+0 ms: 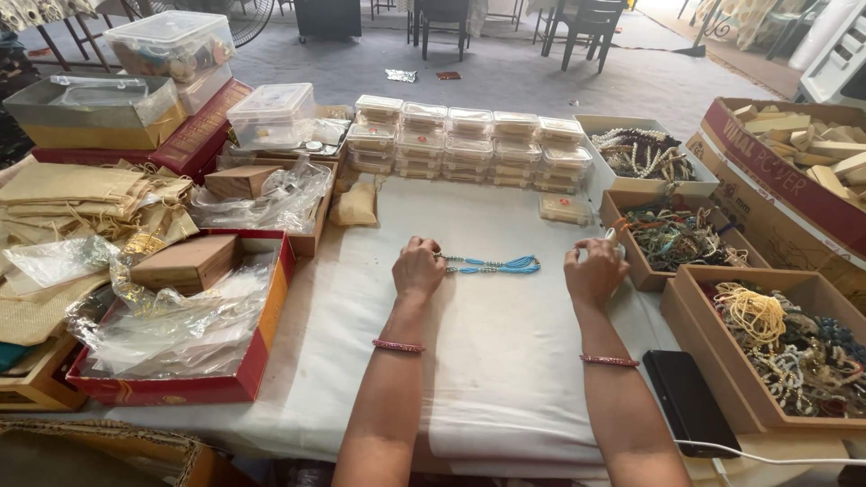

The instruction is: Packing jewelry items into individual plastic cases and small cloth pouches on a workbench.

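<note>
Boxes crowd the left edge of the bench (pixel 505 361), which is covered with a white cloth. A red tray (pixel 194 386) near the front left corner is filled with crumpled clear plastic and a small wooden box (pixel 187 261). Folded burlap pouches (pixel 77 188) are stacked beyond it, and clear lidded tubs (pixel 171 41) are piled at the far left corner.

Toward the middle, the left hand (pixel 418 268) is seen resting on the cloth with its fingers curled down; one end of a blue beaded necklace (pixel 492 264) is pinched under them. The necklace is laid straight across the cloth between the two hands, well in from the bench's edges, with its blue strands bunched toward the right. A thin pink bangle (pixel 399 345) is worn on the left wrist.

Rows of small clear containers (pixel 469 142) are lined up along the far edge, behind the necklace.

The right hand (pixel 594 272) is held just right of the necklace, fingers bent inward around something pale; what it is cannot be told, nor whether the necklace's other end is touched. A matching bangle (pixel 610 361) is worn on that wrist.

Along the right edge, open cardboard boxes of beaded jewellery (pixel 672 237) are set in a row, and a dark phone (pixel 690 401) with a white cable is laid near the front right corner.
</note>
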